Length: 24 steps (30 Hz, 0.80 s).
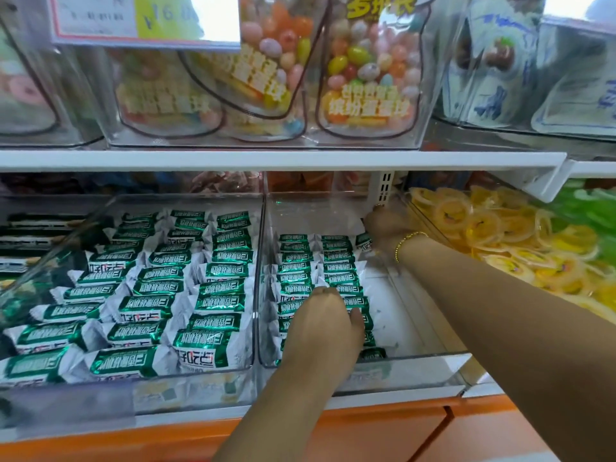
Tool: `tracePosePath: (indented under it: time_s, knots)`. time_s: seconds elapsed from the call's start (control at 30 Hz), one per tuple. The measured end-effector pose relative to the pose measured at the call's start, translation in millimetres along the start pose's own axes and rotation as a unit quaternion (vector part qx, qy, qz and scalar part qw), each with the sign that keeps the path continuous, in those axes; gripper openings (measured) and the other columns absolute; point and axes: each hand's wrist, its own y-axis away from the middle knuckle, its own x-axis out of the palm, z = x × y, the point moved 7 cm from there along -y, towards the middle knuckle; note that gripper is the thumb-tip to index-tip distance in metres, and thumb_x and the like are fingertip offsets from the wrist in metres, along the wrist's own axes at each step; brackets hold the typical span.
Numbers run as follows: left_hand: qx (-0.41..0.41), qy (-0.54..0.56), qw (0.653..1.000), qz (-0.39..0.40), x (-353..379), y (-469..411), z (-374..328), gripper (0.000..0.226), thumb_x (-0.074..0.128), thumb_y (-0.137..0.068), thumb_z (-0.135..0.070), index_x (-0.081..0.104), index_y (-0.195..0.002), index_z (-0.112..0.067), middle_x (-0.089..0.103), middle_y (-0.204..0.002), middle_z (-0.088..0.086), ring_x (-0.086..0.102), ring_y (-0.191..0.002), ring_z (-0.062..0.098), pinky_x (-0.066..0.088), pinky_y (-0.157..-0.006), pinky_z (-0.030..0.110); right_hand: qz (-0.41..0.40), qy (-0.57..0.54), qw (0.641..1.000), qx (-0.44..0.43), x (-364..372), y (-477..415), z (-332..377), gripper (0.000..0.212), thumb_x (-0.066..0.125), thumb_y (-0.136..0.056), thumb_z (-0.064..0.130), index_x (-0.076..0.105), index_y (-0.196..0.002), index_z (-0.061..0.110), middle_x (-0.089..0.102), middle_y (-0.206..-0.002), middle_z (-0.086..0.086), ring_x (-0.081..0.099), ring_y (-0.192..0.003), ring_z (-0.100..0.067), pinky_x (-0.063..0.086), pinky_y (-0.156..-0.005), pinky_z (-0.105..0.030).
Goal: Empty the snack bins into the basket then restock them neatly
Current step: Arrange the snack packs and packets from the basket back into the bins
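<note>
Left hand (321, 323) – on green packets (301, 278)

Bright, even store lighting from above; colours saturated. White glare blows out the price card (146, 15) and the top right corner. Soft reflections smear across the clear bin walls (260, 278). Upper-shelf candy bags (366, 68) blurred, lower wrappers sharper. Wide-angle bend bows the shelf edge (266, 160); corners smear
</note>
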Motion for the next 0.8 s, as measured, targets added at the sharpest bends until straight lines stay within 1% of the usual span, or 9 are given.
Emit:
tracePosePath:
  time_s: [0.07,0.17,0.27,0.4,0.47,0.57,0.67,0.7,0.8]
  knots:
    - [0.0,0.0,1.0,0.001,0,0,0,0.034,0.045,-0.097,-0.034,0.054,-0.117,-0.008,0.05,-0.088,-0.002,0.054,-0.068,0.011,0.036,-0.055,0.019,-0.013,-0.03,0.999,0.011,1,1,-4,0.027,0.051,-0.09,0.0,0.061,-0.114,0.004,0.059,-0.118,-0.014,0.058,-0.108,-0.03,0.049,-0.088,-0.034]
    - [-0.001,0.002,1.0,0.003,-1,1,-1,0.032,0.045,-0.097,-0.034,0.056,-0.113,-0.008,0.05,-0.086,-0.002,0.052,-0.066,0.01,0.032,-0.048,0.018,-0.018,-0.083,0.996,0.028,3,3,-4,0.024,0.052,-0.091,0.005,0.06,-0.113,0.005,0.061,-0.118,-0.013,0.057,-0.108,-0.03,0.048,-0.089,-0.034]
    - [-0.004,-0.009,1.0,0.009,0,1,-1,0.029,0.044,-0.097,-0.033,0.056,-0.105,-0.008,0.052,-0.089,0.001,0.051,-0.067,0.012,0.033,-0.051,0.021,-0.005,-0.107,0.993,0.047,10,5,-3,0.03,0.048,-0.093,0.005,0.055,-0.123,0.002,0.055,-0.125,-0.018,0.051,-0.117,-0.034,0.041,-0.094,-0.038]
    - [-0.001,-0.021,1.0,0.01,0,-1,-1,0.026,0.042,-0.098,-0.03,0.05,-0.086,-0.01,0.051,-0.09,0.005,0.045,-0.061,0.009,0.026,-0.045,0.018,-0.091,-0.098,0.99,0.038,6,9,1,0.037,0.049,-0.085,-0.007,0.049,-0.119,0.005,0.048,-0.122,-0.018,0.054,-0.104,-0.035,0.049,-0.082,-0.038]
    - [0.0,-0.023,1.0,0.011,0,-2,-2,0.028,0.041,-0.098,-0.03,0.048,-0.08,-0.01,0.05,-0.086,0.005,0.042,-0.058,0.009,0.025,-0.044,0.019,-0.071,-0.114,0.991,0.01,7,10,4,0.031,0.045,-0.085,-0.007,0.047,-0.114,0.005,0.047,-0.116,-0.018,0.054,-0.099,-0.034,0.049,-0.079,-0.037]
    - [0.006,-0.023,1.0,0.003,-3,-1,-3,0.029,0.041,-0.098,-0.03,0.047,-0.078,-0.011,0.05,-0.084,0.004,0.043,-0.058,0.01,0.029,-0.046,0.02,-0.044,-0.125,0.991,-0.011,3,16,9,0.031,0.043,-0.087,-0.006,0.054,-0.113,0.006,0.05,-0.116,-0.017,0.054,-0.101,-0.033,0.049,-0.083,-0.035]
    - [0.038,0.025,0.999,-0.029,-12,2,-9,0.026,0.042,-0.098,-0.028,0.058,-0.096,-0.008,0.057,-0.095,0.006,0.053,-0.068,0.015,0.045,-0.06,0.025,-0.035,-0.103,0.994,0.006,-15,34,11,0.024,0.048,-0.091,0.004,0.056,-0.114,0.005,0.058,-0.117,-0.016,0.056,-0.105,-0.031,0.044,-0.076,-0.03]
    - [0.066,0.058,0.995,-0.055,-18,7,-12,0.024,0.044,-0.098,-0.027,0.06,-0.095,-0.009,0.057,-0.093,0.004,0.053,-0.07,0.015,0.049,-0.065,0.029,-0.042,-0.105,0.994,0.004,-27,46,12,0.021,0.05,-0.093,0.011,0.058,-0.111,0.004,0.061,-0.113,-0.015,0.058,-0.102,-0.03,0.043,-0.074,-0.028]
    - [0.151,0.179,0.959,-0.161,-49,46,-14,0.028,0.049,-0.093,-0.027,0.045,-0.067,-0.021,0.038,-0.066,-0.013,0.038,-0.06,0.004,0.037,-0.057,0.023,-0.092,-0.17,0.98,-0.041,-80,108,15,0.02,0.056,-0.092,0.027,0.062,-0.088,0.007,0.06,-0.083,-0.007,0.059,-0.085,-0.028,0.033,-0.065,-0.025]
